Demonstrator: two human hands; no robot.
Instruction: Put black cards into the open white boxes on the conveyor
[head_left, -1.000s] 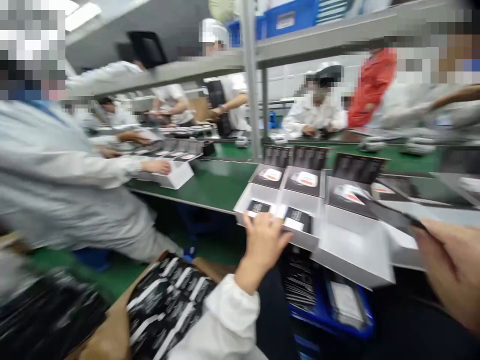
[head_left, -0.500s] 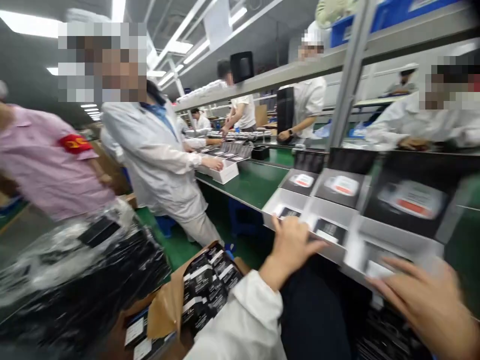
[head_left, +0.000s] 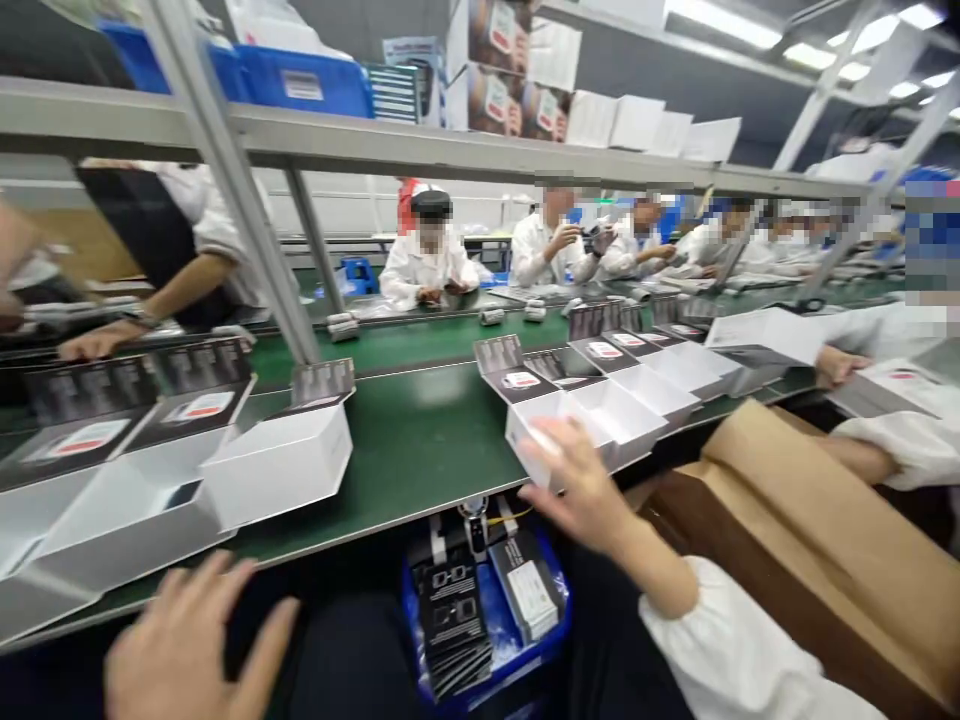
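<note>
My left hand (head_left: 195, 640) is at the lower left, below the table edge, fingers spread and nothing in them. Just beyond it is a row of open white boxes; the nearest box (head_left: 281, 470) sits tilted at the row's right end. My right hand (head_left: 581, 485) reaches to the front of another open white box (head_left: 559, 415), its fingers apart. Whether the fingertips touch that box I cannot tell. The raised lids are dark inside, and one lid (head_left: 517, 380) shows a white and red picture. Dark items lie partly visible in the left boxes.
Below the green table (head_left: 420, 420) hangs a blue bin (head_left: 517, 665) with black printed booklets or packs. A brown carton (head_left: 847, 500) stands at the right beside a co-worker's sleeve (head_left: 870, 450). A metal post (head_left: 232, 190) and shelf (head_left: 420, 145) cross the view. Several co-workers sit opposite.
My view has swung to the right. My left hand, earlier over the front of the boxes, is now low at the left; my right hand has moved to another row of boxes.
</note>
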